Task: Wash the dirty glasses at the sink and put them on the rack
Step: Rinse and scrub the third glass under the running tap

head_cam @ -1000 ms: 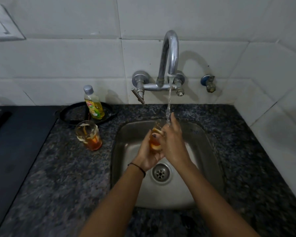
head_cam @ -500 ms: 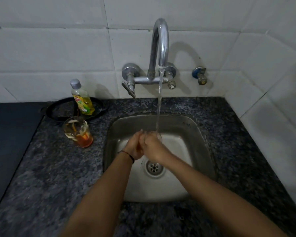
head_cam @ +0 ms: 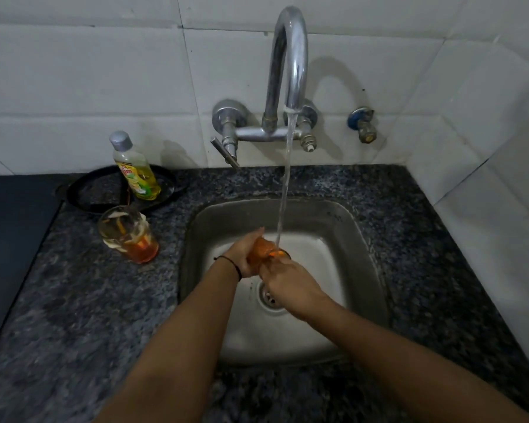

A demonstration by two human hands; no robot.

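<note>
Over the steel sink (head_cam: 361, 239) both my hands hold an orange-tinted glass (head_cam: 261, 251) lying tilted under the running water from the tap (head_cam: 289, 68). My left hand (head_cam: 245, 254) grips the glass from the left. From the right, my right hand (head_cam: 287, 280) holds its mouth end, and I cannot see whether fingers are inside. A second dirty glass (head_cam: 129, 235) with orange liquid and pale residue stands upright on the counter left of the sink.
A bottle of yellow dish soap (head_cam: 136, 169) stands on a black ring-shaped stand (head_cam: 89, 193) behind the second glass. The speckled granite counter (head_cam: 74, 300) surrounds the sink. A dark surface (head_cam: 9, 227) lies at far left. A small wall valve (head_cam: 362, 125) sits right of the tap.
The hands have lowered the glass deeper into the sink, and it now lies tilted under the stream. The camera has come closer and tilted down.
</note>
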